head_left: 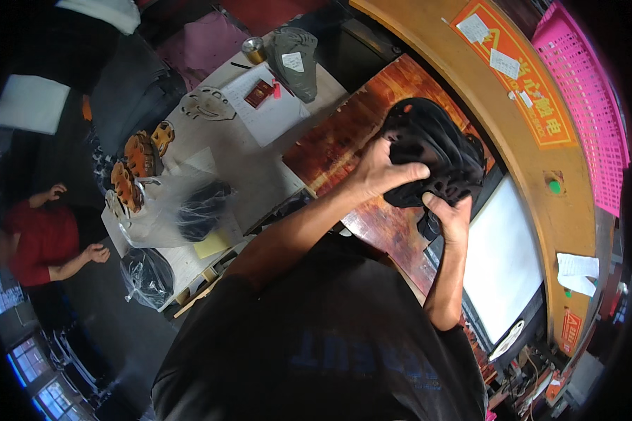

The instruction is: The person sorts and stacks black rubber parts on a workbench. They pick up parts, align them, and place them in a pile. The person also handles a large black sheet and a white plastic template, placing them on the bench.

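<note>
Both of my hands are closed on a black leather baseball glove shell [435, 144] with lace holes along its edges. My left hand [380, 170] grips its left side, thumb lying across the front and fingers hidden behind the leather. Lower down, my right hand [451, 216] pinches the bottom edge with its thumb up; its other fingers are mostly hidden. The shell is held above a wooden board [379, 235] with reddish-brown stains.
On the grey table [253, 168] at left lie brown glove pieces [140, 154], papers [260, 116], a tin [253, 49] and a clear bag [168, 210]. An orange-yellow machine frame [534, 168] curves along the right, near a pink basket [583, 91]. Someone in red [45, 238] stands far left.
</note>
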`<action>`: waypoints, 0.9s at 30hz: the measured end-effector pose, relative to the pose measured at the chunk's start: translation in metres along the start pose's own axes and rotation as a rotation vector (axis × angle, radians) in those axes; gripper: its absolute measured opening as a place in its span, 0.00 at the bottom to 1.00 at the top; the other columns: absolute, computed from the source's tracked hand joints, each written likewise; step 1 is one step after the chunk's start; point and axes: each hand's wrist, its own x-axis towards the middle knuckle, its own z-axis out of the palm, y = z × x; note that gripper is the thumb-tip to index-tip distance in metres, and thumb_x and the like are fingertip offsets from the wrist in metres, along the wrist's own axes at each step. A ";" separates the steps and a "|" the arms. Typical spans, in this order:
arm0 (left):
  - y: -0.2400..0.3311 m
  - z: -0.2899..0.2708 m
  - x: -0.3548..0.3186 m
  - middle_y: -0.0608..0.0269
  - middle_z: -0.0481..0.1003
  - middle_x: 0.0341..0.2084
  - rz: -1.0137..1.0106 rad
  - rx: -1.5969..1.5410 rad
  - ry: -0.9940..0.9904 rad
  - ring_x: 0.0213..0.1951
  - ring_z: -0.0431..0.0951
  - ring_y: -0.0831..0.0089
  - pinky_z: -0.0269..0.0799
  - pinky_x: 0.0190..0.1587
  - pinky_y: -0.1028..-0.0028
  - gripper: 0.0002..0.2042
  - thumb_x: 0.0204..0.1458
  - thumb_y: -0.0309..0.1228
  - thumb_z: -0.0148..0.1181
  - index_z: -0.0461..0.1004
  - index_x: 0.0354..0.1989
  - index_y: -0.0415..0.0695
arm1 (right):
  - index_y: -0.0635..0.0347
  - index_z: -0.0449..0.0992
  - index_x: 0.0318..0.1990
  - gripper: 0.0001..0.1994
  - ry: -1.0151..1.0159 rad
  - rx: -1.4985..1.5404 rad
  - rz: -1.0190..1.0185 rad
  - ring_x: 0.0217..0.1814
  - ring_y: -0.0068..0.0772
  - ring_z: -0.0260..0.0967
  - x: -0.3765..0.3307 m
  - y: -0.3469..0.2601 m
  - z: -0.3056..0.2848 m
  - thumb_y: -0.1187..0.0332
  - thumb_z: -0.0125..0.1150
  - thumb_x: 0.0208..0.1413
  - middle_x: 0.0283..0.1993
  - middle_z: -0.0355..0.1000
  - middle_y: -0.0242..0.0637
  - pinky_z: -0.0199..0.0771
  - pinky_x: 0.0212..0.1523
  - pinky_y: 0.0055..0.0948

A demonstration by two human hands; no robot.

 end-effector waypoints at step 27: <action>-0.063 -0.035 -0.007 0.55 0.78 0.55 -0.058 0.514 0.072 0.59 0.76 0.65 0.70 0.64 0.65 0.34 0.49 0.44 0.79 0.74 0.60 0.37 | 0.66 0.82 0.52 0.18 0.112 0.060 0.032 0.48 0.25 0.78 0.011 0.036 0.020 0.73 0.78 0.55 0.47 0.82 0.33 0.78 0.55 0.29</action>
